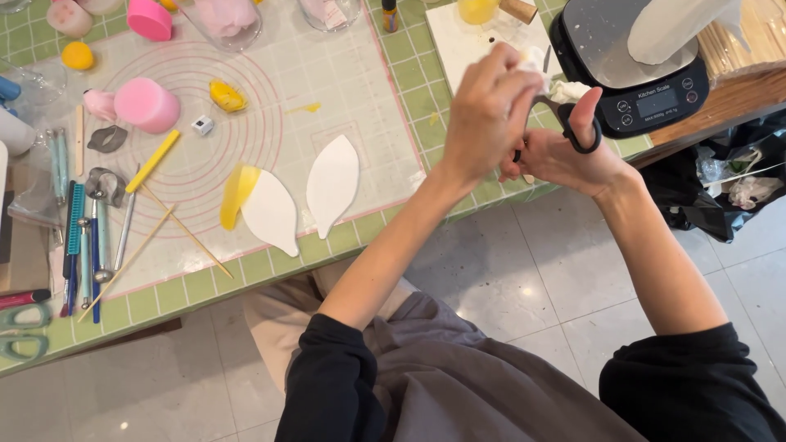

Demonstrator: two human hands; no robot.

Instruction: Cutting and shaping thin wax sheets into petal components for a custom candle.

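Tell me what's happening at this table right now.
A person is cutting with black scissors: the right hand works the handles while the left hand pinches a small white piece at the blades. On the mat lie two white leaf shapes, one overlapping a yellow piece. Modelling tools, thin sticks and pink cups sit to the left, and a black scale stands behind the hands.
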